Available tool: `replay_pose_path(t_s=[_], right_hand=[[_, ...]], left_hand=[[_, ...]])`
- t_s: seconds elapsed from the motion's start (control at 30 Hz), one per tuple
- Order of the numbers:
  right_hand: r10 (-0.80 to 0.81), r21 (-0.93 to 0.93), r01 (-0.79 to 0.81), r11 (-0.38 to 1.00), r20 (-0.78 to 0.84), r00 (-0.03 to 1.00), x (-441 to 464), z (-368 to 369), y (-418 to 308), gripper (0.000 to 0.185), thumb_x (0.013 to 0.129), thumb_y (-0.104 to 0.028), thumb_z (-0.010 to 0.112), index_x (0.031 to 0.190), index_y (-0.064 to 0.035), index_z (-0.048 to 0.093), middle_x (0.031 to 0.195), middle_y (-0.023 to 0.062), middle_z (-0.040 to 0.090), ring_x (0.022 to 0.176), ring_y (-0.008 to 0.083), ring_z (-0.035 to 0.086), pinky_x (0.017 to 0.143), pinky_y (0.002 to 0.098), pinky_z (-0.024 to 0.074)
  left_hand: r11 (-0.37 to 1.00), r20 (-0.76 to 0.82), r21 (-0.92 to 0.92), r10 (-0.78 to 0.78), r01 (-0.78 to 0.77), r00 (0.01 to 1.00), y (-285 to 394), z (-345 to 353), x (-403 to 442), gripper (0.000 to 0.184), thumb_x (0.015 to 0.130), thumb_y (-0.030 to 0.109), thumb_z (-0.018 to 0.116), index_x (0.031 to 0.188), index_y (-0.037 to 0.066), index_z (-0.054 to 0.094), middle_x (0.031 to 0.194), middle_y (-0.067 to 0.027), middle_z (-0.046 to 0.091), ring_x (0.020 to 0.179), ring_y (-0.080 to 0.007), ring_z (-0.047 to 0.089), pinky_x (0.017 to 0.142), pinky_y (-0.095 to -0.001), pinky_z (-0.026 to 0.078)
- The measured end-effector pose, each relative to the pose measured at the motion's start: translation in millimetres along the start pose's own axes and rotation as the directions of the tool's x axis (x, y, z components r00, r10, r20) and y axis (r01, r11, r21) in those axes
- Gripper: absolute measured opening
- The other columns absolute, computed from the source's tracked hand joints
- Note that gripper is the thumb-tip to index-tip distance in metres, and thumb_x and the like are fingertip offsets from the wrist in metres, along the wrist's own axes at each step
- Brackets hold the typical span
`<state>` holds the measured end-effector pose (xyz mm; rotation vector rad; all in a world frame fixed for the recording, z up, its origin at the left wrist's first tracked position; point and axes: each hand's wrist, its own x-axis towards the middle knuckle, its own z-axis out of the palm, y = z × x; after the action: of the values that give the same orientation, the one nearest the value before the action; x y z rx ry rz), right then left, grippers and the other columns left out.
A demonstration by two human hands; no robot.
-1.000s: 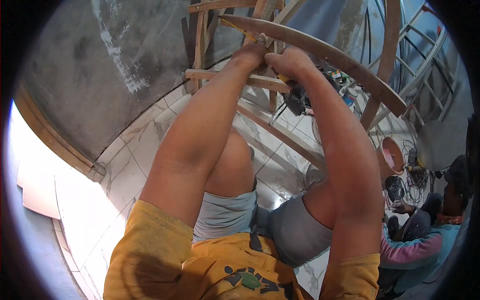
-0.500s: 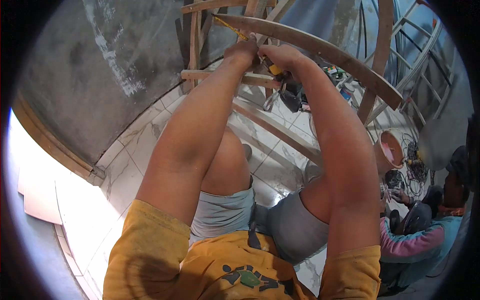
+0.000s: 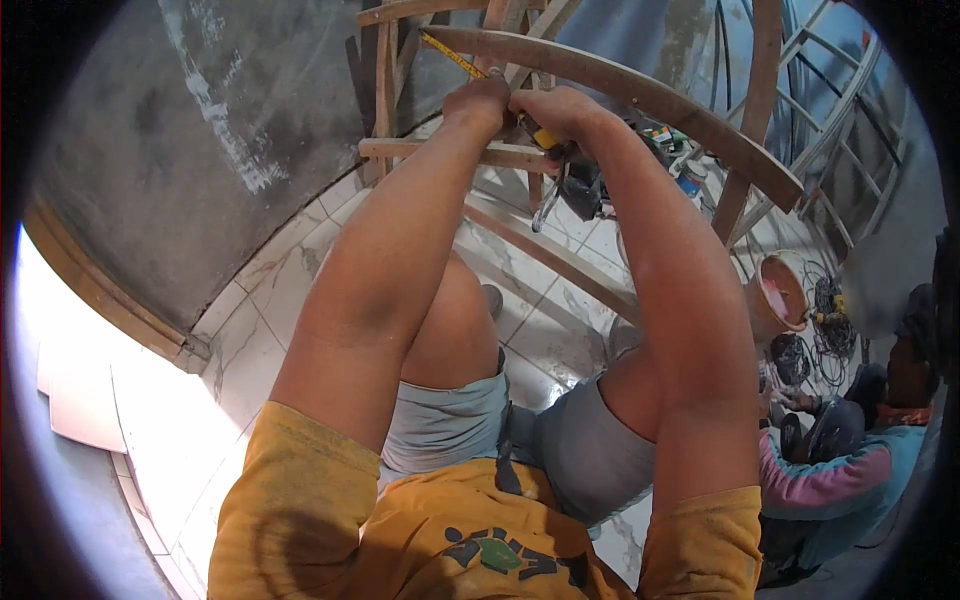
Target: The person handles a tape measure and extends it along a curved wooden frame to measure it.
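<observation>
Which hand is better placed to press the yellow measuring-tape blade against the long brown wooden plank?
Probably the left hand: it is at the blade, near one end of the plank. The right hand holds the black-and-yellow tape case.

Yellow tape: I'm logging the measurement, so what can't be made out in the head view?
In the head view:
Tape blade: markings too small to read.
Tape case: partly hidden by the right hand.
Left hand: fingers mostly hidden behind its own back.

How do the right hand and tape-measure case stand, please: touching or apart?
Touching; the head view shows the right hand gripping the case.
</observation>
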<state>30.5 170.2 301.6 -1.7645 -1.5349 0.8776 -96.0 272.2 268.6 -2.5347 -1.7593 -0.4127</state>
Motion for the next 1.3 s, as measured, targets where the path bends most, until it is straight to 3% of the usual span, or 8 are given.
replay_pose_path(t_s=[0.27,0.33,0.5,0.67,0.93,1.1,1.2,1.3], right_hand=[[-0.083,-0.085,0.080,0.993,-0.025,0.996,7,-1,7,0.052,0.087,-0.044,0.067,0.115,0.0006,0.070,0.107,0.0117,0.069,0.088,0.0245,0.068,0.069,0.0415,0.0600],[-0.082,-0.101,0.079,0.992,-0.031,0.996,9,-2,9,0.053,0.087,-0.044,0.067,0.114,0.0016,0.071,0.107,0.0122,0.069,0.088,0.0246,0.068,0.068,0.0411,0.0598],[-0.112,-0.238,0.091,0.967,-0.075,0.991,1,-15,11,0.055,0.083,-0.050,0.065,0.107,-0.0009,0.076,0.103,0.0170,0.075,0.091,0.0293,0.073,0.078,0.0409,0.0590],[-0.149,-0.540,0.032,0.841,-0.174,0.973,-12,-44,25,0.046,0.081,-0.044,0.069,0.106,-0.0047,0.073,0.098,0.0106,0.071,0.079,0.0231,0.069,0.056,0.0377,0.0559],[-0.010,-0.424,-0.078,0.902,-0.201,0.980,-96,-145,87,0.044,0.084,-0.038,0.067,0.111,-0.0035,0.070,0.096,0.0072,0.068,0.076,0.0179,0.065,0.058,0.0377,0.0539],[-0.253,-0.439,0.114,0.891,-0.274,0.928,-140,-207,153,0.042,0.083,-0.026,0.066,0.121,-0.0082,0.071,0.094,0.0028,0.065,0.072,0.0153,0.059,0.061,0.0325,0.0496],[-0.026,-0.288,-0.076,0.955,-0.335,0.942,-182,-215,153,0.041,0.084,-0.025,0.068,0.120,-0.0073,0.073,0.090,0.0020,0.067,0.072,0.0142,0.060,0.064,0.0317,0.0489],[0.055,-0.203,-0.175,0.963,-0.489,0.871,-195,-231,177,0.044,0.082,-0.022,0.069,0.122,-0.0069,0.074,0.087,0.0025,0.067,0.075,0.0148,0.061,0.073,0.0310,0.0494]], left_hand=[[0.997,-0.098,-0.071,-0.022,0.015,0.995,0,8,3,0.038,0.101,0.026,0.058,0.127,0.001,0.069,0.134,-0.0166,0.069,0.124,-0.0345,0.066,0.100,-0.0469,0.053],[0.995,0.028,-0.095,-0.013,0.016,1.000,-9,19,23,0.067,0.101,0.044,0.057,0.154,0.006,0.041,0.140,-0.0224,0.062,0.127,-0.0401,0.062,0.107,-0.0494,0.049],[0.999,-0.004,-0.049,0.010,-0.011,1.000,5,0,-8,0.079,0.098,0.038,0.064,0.163,0.013,0.028,0.143,-0.0227,0.060,0.131,-0.0377,0.059,0.110,-0.0489,0.047],[0.990,-0.033,-0.115,0.080,-0.084,0.996,5,-7,-21,0.087,0.094,0.035,0.070,0.165,0.018,0.022,0.145,-0.0247,0.057,0.136,-0.0376,0.056,0.113,-0.0477,0.045],[0.959,-0.098,-0.195,0.188,-0.204,0.977,-16,-4,-10,0.094,0.089,0.036,0.074,0.165,0.018,0.022,0.142,-0.0274,0.059,0.130,-0.0405,0.059,0.112,-0.0454,0.045],[0.966,-0.040,-0.191,0.173,-0.177,0.984,-26,-6,-12,0.089,0.089,0.037,0.074,0.163,0.016,0.029,0.145,-0.0241,0.057,0.133,-0.0395,0.056,0.115,-0.0443,0.043],[0.972,0.012,-0.167,0.167,-0.162,0.986,-33,10,-7,0.085,0.088,0.040,0.075,0.160,0.016,0.037,0.154,-0.0207,0.051,0.139,-0.0375,0.052,0.118,-0.0428,0.041],[0.951,0.133,-0.201,0.262,-0.233,0.956,-36,10,-5,0.079,0.093,0.034,0.073,0.160,0.013,0.037,0.134,-0.0248,0.066,0.122,-0.0364,0.064,0.109,-0.0436,0.048]])
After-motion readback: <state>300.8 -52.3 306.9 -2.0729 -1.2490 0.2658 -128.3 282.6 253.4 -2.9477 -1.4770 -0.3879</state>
